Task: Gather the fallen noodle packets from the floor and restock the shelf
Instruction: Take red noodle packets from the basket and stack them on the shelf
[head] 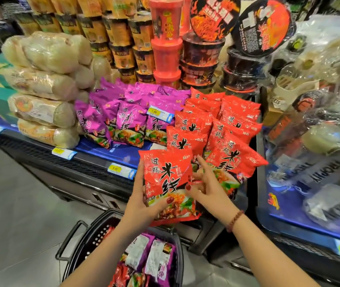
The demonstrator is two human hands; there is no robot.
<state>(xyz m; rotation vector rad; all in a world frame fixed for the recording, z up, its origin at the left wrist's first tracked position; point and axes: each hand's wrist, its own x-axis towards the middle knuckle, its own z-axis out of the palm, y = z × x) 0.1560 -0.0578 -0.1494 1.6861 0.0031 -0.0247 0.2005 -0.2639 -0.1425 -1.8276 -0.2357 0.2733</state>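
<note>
My left hand [142,200] grips a red noodle packet [168,179] by its left edge, thumb on the front, holding it upright just in front of the shelf. My right hand [205,184] touches the packet's right edge, thumb on its front and fingers spread behind it, near the red packets [223,129] standing in rows on the blue shelf [121,152]. Purple packets [127,114] stand to their left. Below my arms a black basket [94,237] on the floor holds several purple and red packets [150,259].
Clear-wrapped noodle bundles [44,88] are stacked at the shelf's left. Cup and bowl noodles [165,38] tower behind the packets. A second shelf [301,220] at right carries plastic-wrapped goods. Price tags [121,170] line the shelf edge. Grey tiled floor [15,204] spreads to the left.
</note>
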